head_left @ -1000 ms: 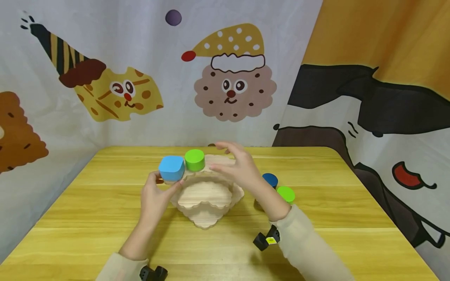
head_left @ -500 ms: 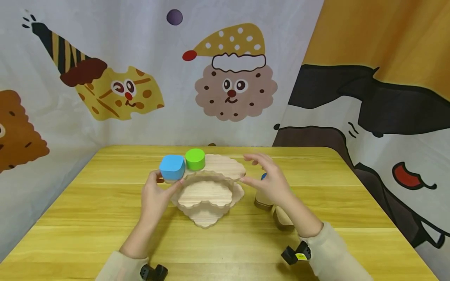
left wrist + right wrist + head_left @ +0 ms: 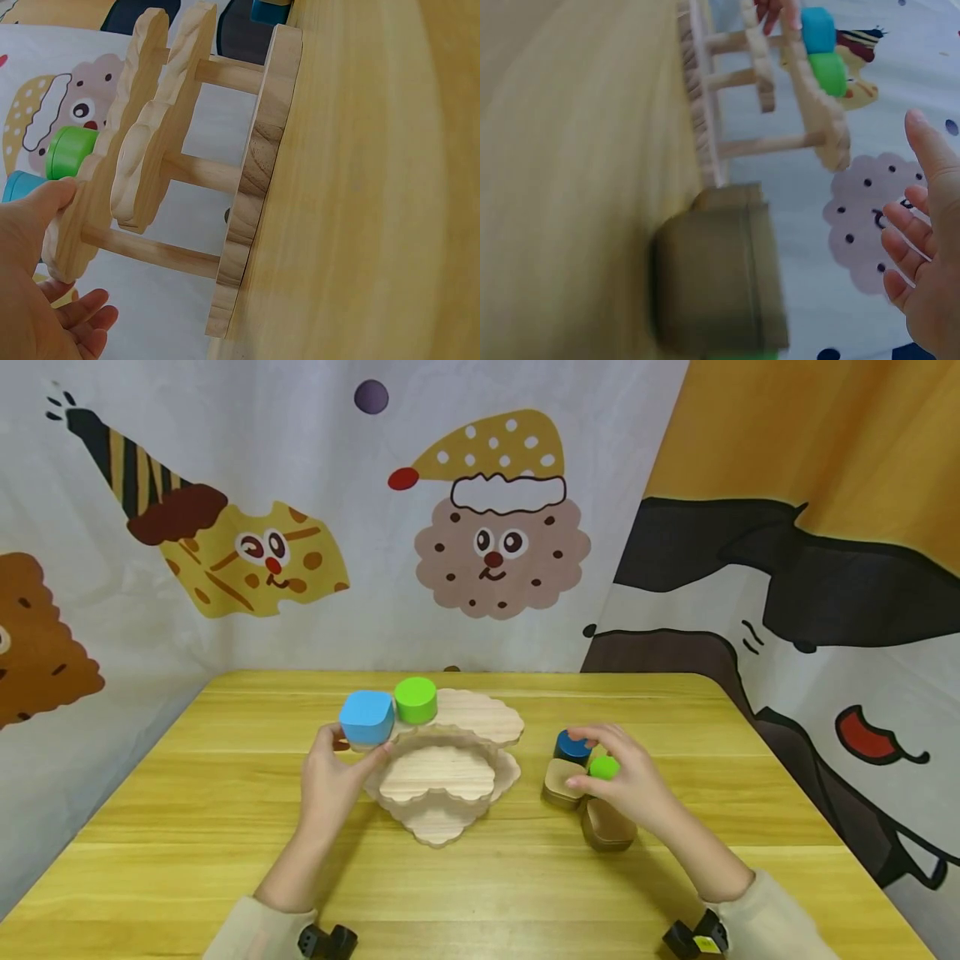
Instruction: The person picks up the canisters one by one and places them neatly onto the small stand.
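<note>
Cartoon curtains hang behind the yellow table (image 3: 225,827). Left hand (image 3: 333,781) grips the wooden stand (image 3: 442,777) beside the blue block (image 3: 366,717). Right hand (image 3: 626,777), fingers loosely spread, reaches over the green block (image 3: 604,767); I judge it must next close on it.

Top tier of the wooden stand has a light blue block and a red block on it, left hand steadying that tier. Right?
Not quite. The second block is green, not red; the head view shows it beside the light blue block on the top tier of the wooden stand. The left hand does hold that tier.
</note>
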`<state>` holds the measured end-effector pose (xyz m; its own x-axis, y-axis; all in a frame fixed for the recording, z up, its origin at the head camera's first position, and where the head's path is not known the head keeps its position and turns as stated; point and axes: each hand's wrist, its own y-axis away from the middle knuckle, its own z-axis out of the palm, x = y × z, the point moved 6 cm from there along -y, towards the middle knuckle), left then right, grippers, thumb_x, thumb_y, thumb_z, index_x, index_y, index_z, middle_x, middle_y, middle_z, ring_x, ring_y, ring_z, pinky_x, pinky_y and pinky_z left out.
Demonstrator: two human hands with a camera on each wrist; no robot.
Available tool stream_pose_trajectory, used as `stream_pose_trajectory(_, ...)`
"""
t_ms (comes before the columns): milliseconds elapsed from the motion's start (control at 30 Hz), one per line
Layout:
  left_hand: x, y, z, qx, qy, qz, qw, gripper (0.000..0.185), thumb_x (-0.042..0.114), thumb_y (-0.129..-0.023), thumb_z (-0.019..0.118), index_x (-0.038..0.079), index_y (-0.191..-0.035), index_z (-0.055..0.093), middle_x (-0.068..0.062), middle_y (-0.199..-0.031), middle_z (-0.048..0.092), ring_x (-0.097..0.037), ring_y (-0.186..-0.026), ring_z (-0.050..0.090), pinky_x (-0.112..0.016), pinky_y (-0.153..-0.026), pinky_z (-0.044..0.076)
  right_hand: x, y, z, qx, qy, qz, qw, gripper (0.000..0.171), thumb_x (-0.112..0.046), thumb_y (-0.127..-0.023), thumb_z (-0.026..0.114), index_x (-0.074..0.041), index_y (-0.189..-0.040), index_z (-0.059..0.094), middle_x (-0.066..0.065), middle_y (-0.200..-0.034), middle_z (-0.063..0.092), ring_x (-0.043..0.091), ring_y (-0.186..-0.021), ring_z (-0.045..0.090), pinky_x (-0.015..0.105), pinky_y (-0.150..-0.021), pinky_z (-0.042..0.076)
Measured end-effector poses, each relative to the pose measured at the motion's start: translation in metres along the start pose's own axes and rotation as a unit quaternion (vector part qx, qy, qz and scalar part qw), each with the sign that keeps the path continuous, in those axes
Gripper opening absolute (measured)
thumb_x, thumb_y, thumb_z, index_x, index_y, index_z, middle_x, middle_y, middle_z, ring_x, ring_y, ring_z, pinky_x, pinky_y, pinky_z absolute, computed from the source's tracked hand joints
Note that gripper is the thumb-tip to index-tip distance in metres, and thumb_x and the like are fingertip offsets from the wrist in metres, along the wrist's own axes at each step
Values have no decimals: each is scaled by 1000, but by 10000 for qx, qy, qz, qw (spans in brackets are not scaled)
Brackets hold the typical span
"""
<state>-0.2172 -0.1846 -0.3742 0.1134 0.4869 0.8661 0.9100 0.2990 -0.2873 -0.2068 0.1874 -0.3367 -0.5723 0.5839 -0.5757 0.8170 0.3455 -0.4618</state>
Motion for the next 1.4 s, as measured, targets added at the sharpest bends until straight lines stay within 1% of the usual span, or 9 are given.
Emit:
stream_pose_trajectory(133,0,1,0,-10,-11,-19,10000,64,29,-75,84,-5,-118,51,-16,-107,57,-29,-101,50,-39,-79,37,10,14,-4,-99,164,-52,9998,61,-11,-68,86,-11,-123,60,0,-118,58,18,-96,51,43,-78,42)
stream_pose_trajectory(233,0,1,0,-6,-1,-29,10000,63,29,-75,84,-5,-118,51,-16,-107,57,-30,-101,50,-40,-79,38,17,24,-7,-185,330,-37,9993,60,-14,-69,86,-9,-123,60,1,-118,57,20,-95,51,43,-76,43)
stream_pose_trajectory(400,0,0,0,35,-4,4,10000,63,28,-75,84,-5,-117,51,-16,-106,57,-30,-101,50,-39,-79,38,27,39,-10,-335,485,58,9982,60,-20,-70,86,-7,-122,60,1,-118,57,19,-95,52,40,-79,44)
stream_pose_trajectory(533,1,0,0,35,-26,32,10000,62,26,-75,84,-5,-117,51,-16,-106,57,-29,-101,50,-39,-79,38,35,48,-11,-484,469,167,9976,62,-24,-69,86,-5,-123,60,1,-118,58,21,-95,54,45,-81,46)
stream_pose_trajectory(667,2,0,0,38,-42,56,10000,61,26,-75,84,-5,-116,51,-16,-106,58,-29,-100,50,-39,-78,38,45,56,-11,-567,449,298,9969,62,-28,-70,85,-7,-123,60,0,-117,58,22,-95,54,49,-81,46)
stream_pose_trajectory(800,2,0,0,41,-28,45,10000,61,26,-75,84,-5,-117,51,-16,-106,58,-30,-101,50,-39,-78,38,49,61,-9,-622,453,259,9967,61,-31,-71,83,-8,-122,60,0,-115,59,21,-94,54,43,-81,47)
stream_pose_trajectory(967,1,0,0,44,-6,10,10000,62,26,-75,84,-5,-117,51,-16,-106,57,-30,-100,50,-39,-78,38,52,66,-6,-701,465,233,9962,61,-35,-72,82,-8,-122,60,0,-113,59,15,-94,52,34,-78,47)
stream_pose_trajectory(1267,1,1,0,9,-28,27,10000,64,29,-76,83,-5,-118,51,-16,-107,57,-30,-101,50,-40,-78,38,56,72,-2,-621,585,195,9962,62,-30,-67,86,-6,-119,62,-5,-109,59,10,-91,52,32,-78,47)
stream_pose_trajectory(1400,1,0,0,1,-14,9,10000,64,30,-76,83,-5,-118,50,-16,-107,57,-31,-101,50,-40,-78,38,58,74,0,-617,632,274,9957,63,-33,-67,85,-7,-120,62,-5,-111,59,11,-93,53,34,-79,47)
